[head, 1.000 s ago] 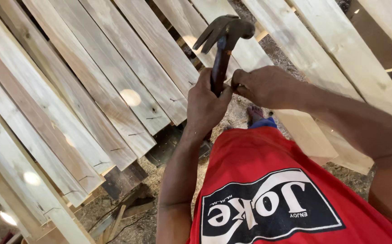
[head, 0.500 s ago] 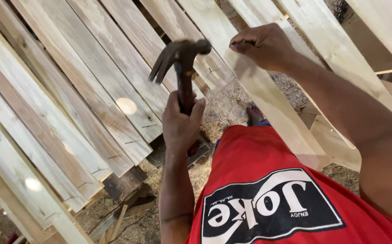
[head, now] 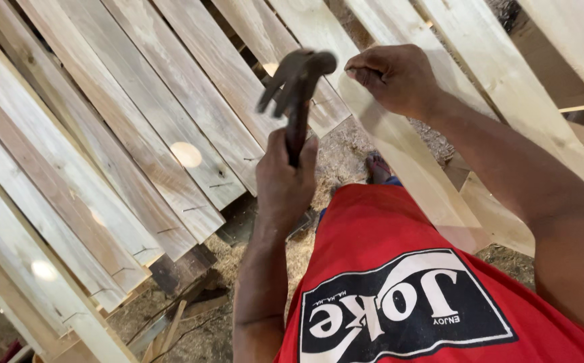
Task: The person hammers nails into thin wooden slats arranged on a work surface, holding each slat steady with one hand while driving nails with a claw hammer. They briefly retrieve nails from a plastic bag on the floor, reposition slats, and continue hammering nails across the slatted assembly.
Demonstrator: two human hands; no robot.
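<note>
Hammer [head: 296, 81] is sitting raised in the middle of the view, its dark claw head blurred and hanging over the gap between two pale boards, with the handle running down into the left hand [head: 285, 181]. That hand is wrapping its fingers fully around the lower handle, closed tight on it, knuckles facing the camera. The right hand [head: 393, 77] is resting up and to the right of the hammer head, near it but apart from it, lying on a long pale plank [head: 406, 161] that is slanting from the top of the view down toward the red shirt [head: 399, 296]. Its fingers are curling in and pinching together at the tips, pressed against the plank; whatever small thing they are pinching is too small to make out. Rows of other wooden boards [head: 124, 134] are leaning side by side across the left of the view, slanting the same way, some with thin nails sticking from their lower ends. Sawdust [head: 335, 158] is lying on the ground below the hammer, between the boards and the shirt, and a foot [head: 377, 168] is showing just beside the plank's lower stretch. Scraps of wood [head: 177, 316] are lying on the dirt at the lower left.
</note>
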